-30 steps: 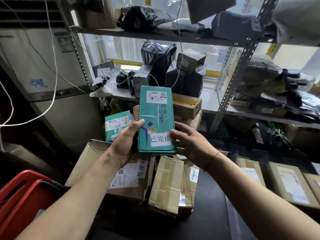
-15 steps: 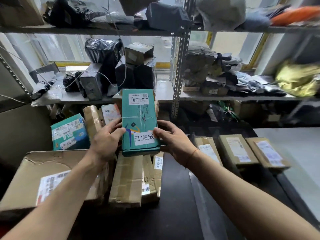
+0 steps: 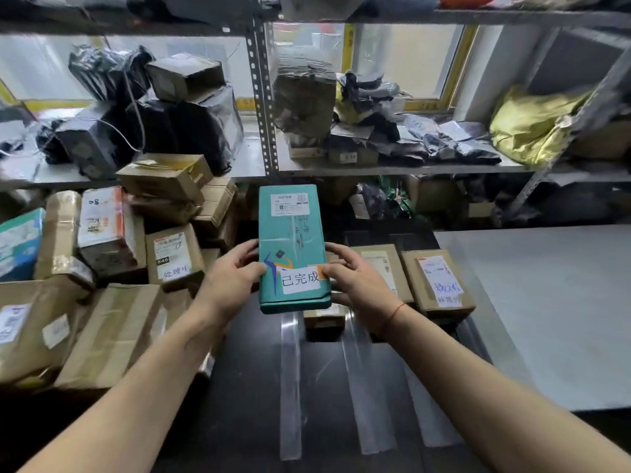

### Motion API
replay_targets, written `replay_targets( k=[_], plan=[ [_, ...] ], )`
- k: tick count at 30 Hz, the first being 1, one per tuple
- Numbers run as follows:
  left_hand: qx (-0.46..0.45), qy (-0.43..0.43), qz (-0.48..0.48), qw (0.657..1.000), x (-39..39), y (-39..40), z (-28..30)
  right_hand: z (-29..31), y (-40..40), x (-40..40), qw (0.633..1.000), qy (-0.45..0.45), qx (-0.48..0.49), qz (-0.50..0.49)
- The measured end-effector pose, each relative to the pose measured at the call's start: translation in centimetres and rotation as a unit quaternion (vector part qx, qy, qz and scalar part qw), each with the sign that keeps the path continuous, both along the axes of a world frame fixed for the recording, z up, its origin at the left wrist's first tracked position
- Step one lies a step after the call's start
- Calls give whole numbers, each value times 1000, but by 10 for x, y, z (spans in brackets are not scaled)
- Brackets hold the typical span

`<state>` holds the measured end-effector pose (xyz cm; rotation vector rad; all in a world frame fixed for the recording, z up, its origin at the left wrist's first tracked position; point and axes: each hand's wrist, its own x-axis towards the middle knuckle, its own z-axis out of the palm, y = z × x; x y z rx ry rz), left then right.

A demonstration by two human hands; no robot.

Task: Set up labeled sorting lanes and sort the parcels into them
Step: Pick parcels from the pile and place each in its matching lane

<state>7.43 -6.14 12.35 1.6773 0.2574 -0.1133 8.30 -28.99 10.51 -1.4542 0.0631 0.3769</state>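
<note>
The teal parcel is a long flat box held upright and lifted above the dark table, a white shipping label at its top and a white handwritten sticker near its bottom edge. On that table, 3 clear tape strips run front to back, marking lanes below the parcel. 2 brown cardboard parcels with white labels lie flat at the table's far right, and a heap of brown cardboard boxes crowds its left side.
</note>
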Motion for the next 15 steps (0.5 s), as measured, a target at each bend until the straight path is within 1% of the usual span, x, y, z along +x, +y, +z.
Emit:
replay_targets(
  k=[5,9,15],
  plan=[
    [-49,40,-35,997,23,-74,-12,-11,-76,11,999,27,-4,-36],
    [-47,73,-102,991,49,-118,-25,-26,-123,28,993,33,-81,-80],
    [-48,119,-149,980,91,-168,-51,-52,-164,58,984,72,-129,-99]
  ],
)
